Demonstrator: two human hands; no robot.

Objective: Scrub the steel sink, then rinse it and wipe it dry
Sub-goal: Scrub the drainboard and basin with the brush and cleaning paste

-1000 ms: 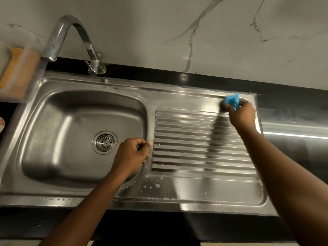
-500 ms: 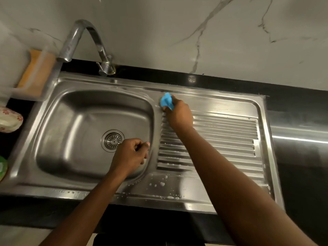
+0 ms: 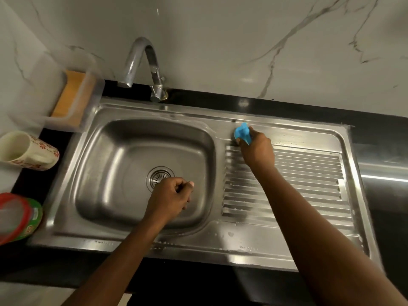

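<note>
Gripping a blue scrubber [image 3: 242,133], your right hand [image 3: 258,151] presses it on the steel sink [image 3: 198,246] while your left hand [image 3: 170,196] hovers fisted, empty.

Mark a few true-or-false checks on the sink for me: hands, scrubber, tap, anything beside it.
1. The right hand holds a blue scrubber at the far left corner of the drainboard. True.
2. Water is running. False: no stream falls from the tap.
3. The left hand is curled over the basin with nothing in its grip. True.
4. A flowered cup stands upright left of the sink. False: the mug lies on its side.
</note>
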